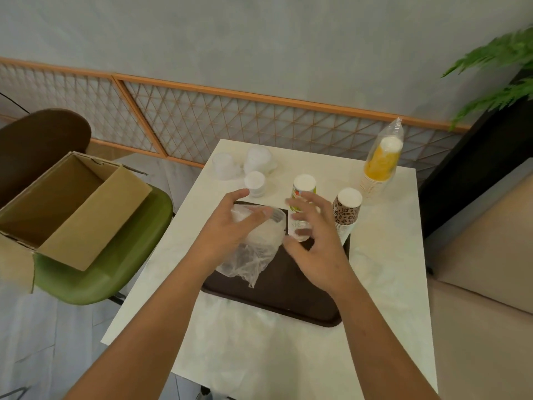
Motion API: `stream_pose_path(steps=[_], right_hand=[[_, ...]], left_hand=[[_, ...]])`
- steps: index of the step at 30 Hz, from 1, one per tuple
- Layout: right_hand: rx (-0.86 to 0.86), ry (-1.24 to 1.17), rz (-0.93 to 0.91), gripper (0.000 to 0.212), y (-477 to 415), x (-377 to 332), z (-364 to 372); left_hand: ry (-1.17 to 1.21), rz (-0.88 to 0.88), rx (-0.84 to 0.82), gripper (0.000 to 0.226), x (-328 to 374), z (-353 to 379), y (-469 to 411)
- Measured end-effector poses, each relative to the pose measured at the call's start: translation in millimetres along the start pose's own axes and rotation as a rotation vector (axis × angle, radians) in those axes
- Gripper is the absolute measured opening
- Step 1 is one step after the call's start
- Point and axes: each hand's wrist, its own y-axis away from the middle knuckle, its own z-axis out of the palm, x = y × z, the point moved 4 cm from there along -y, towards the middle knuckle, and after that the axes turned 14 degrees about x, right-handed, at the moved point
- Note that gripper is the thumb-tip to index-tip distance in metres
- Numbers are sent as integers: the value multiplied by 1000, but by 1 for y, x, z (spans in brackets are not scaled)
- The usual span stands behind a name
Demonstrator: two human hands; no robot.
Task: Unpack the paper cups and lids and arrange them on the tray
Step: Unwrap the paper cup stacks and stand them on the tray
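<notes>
Head view of a white table (383,255) bearing a dark brown tray (288,295). The left hand (227,226) is held over the tray's far left part, and its curled fingers (259,213) and raised thumb grip a clear plastic bag of lids (259,252). The bag's loose end hangs down toward the tray. The right hand (317,246) is just right of the bag with its fingers spread wide and slightly bent, holding nothing. Whether its thumb touches the bag cannot be told.

Behind the right hand, at the tray's far edge, is an upturned stack of printed paper cups (304,186). A leopard-print cup stack (347,210) stands just right of it, at the far right corner. A bagged stack of orange cups (380,166) stands upright on the table, farther right. White lids (255,183) lie unpacked at the far left of the table. To the left, an open cardboard box (72,203) rests on a green chair (115,255).
</notes>
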Motion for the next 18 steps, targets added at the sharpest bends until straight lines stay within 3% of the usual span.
stream_pose_path(steps=[2, 3, 6, 9, 11, 13, 15, 18], right_hand=[[-217, 8, -32, 58, 4, -9, 5], [-244, 13, -37, 54, 5, -9, 8], [-31, 3, 23, 34, 10, 0, 8], [308, -80, 144, 29, 25, 3, 3], [453, -100, 221, 35, 39, 2, 6], [488, -148, 288, 42, 53, -1, 17], [444, -171, 298, 36, 65, -6, 31], [382, -97, 273, 34, 84, -16, 52]], left_hand=[[-33, 61, -97, 85, 5, 8, 1], [-56, 84, -152, 86, 8, 13, 2], [-115, 180, -178, 89, 18, 15, 5], [-74, 213, 82, 87, 20, -7, 8], [-46, 113, 164, 81, 14, -17, 16], [34, -71, 111, 65, -3, -18, 24], [155, -145, 39, 45, -21, -21, 29], [137, 28, 39, 27, -44, -35, 31]])
